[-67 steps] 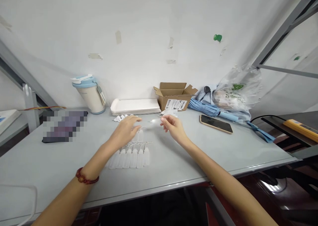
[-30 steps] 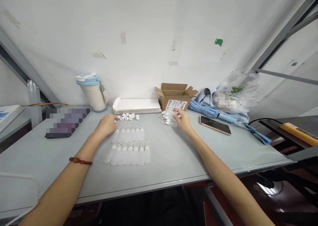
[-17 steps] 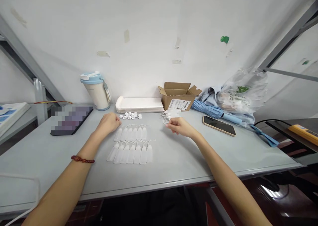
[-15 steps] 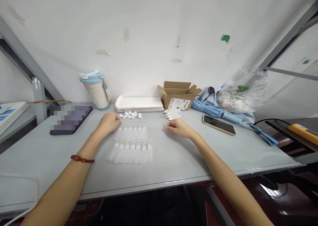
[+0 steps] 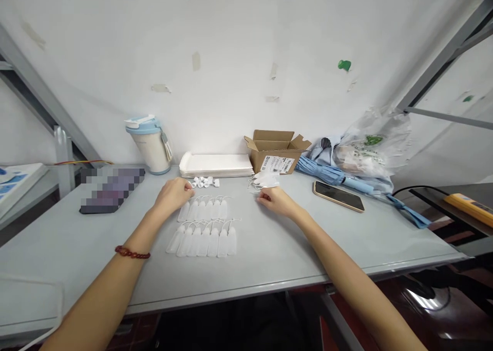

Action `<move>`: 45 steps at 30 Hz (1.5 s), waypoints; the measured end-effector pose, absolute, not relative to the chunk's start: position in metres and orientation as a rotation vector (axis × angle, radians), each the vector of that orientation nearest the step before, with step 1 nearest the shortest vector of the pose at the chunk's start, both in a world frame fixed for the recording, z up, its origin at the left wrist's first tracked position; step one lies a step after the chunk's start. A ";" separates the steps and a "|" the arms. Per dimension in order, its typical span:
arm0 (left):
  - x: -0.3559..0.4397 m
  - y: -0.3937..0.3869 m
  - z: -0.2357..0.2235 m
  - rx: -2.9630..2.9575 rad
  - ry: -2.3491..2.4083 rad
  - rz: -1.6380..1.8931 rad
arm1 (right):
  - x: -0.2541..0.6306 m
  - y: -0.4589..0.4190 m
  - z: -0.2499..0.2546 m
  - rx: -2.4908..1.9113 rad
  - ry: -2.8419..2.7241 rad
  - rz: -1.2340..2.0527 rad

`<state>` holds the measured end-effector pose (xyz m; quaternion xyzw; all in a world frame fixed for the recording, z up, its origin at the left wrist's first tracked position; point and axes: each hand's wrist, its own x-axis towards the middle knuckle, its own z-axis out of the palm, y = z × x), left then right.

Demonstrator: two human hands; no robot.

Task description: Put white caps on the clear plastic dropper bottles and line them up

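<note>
My left hand (image 5: 174,194) rests on the table with curled fingers, at the left end of a small pile of white caps (image 5: 206,182). Whatever its fingertips hold, if anything, is hidden. Closed as well, my right hand (image 5: 279,201) lies just in front of a bunch of white pieces with thin loops (image 5: 266,179); its grip is hidden too. Between the hands are two rows of flat, translucent white bottles with string loops, a back row (image 5: 203,210) and a front row (image 5: 204,241).
Behind stand a cream tumbler (image 5: 150,148), a stack of white envelopes (image 5: 217,165) and an open cardboard box (image 5: 275,155). On the right lie a phone (image 5: 338,196), a folded blue umbrella (image 5: 327,172) and a plastic bag (image 5: 370,150). A dark tablet-like object (image 5: 115,189) lies left.
My left hand has moved slightly right, closer to the caps. My right hand's fingers are curled in more. The whole view has shifted a little.
</note>
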<state>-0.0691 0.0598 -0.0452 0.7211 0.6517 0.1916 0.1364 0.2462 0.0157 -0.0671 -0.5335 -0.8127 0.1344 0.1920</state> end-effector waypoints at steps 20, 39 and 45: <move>-0.020 0.029 -0.035 1.817 1.411 0.956 | 0.207 -0.026 -0.036 -0.928 -2.212 1.440; -0.012 0.020 -0.035 1.844 1.293 0.843 | 0.200 -0.028 -0.041 -0.987 -2.372 1.590; -0.010 0.020 -0.036 1.822 1.242 0.824 | 0.207 -0.024 -0.040 -1.157 -2.406 1.215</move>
